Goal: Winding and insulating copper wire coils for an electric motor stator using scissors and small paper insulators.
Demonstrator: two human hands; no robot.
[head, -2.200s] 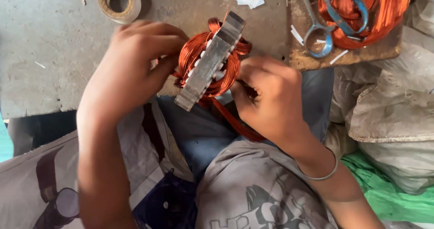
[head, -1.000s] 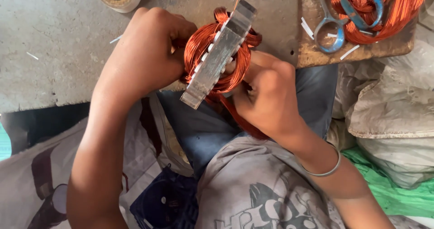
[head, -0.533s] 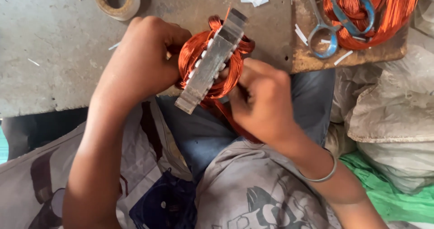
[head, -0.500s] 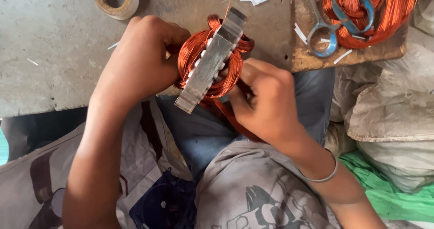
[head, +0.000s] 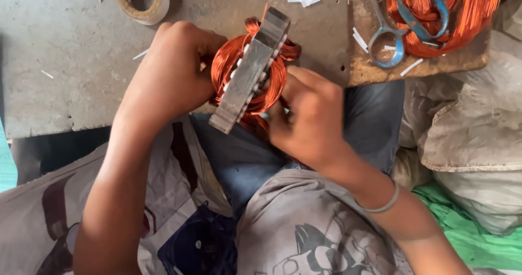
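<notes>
Grey slab point(head: 65, 63) — both hands point(head: 168, 74) point(head: 312, 120) around copper-wound stator point(head: 250, 68).

The metal core with wire coils point(head: 249, 71) sits in the middle, over the lap. The left hand point(head: 168, 74) is on its left, the right hand point(head: 310, 117) on its right — both touching it. Behind it to the left lies a tape roll point(head: 142, 0); behind it to the right, scissors point(head: 402, 25) on a wooden board point(head: 364, 68).
</notes>
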